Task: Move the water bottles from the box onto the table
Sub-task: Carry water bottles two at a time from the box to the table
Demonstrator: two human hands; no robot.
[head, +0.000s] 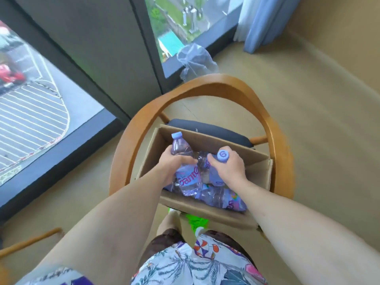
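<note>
Beside the window, each hand grips 1 bottle over the box [257, 171]: left hand [174, 163] on a tilted bottle [183, 153], right hand [230, 165] on an upright bottle [220, 161].

I stand on a pale beige floor [287, 112] in daylight. Before me is a wooden chair [207, 87] with a curved backrest and a dark seat cushion [216, 131]. Tall windows [30, 112] in dark frames look down on a street with white road markings. A blue curtain [265, 19] hangs in the corner, and crumpled clear plastic [195, 60] lies by the glass.
</note>
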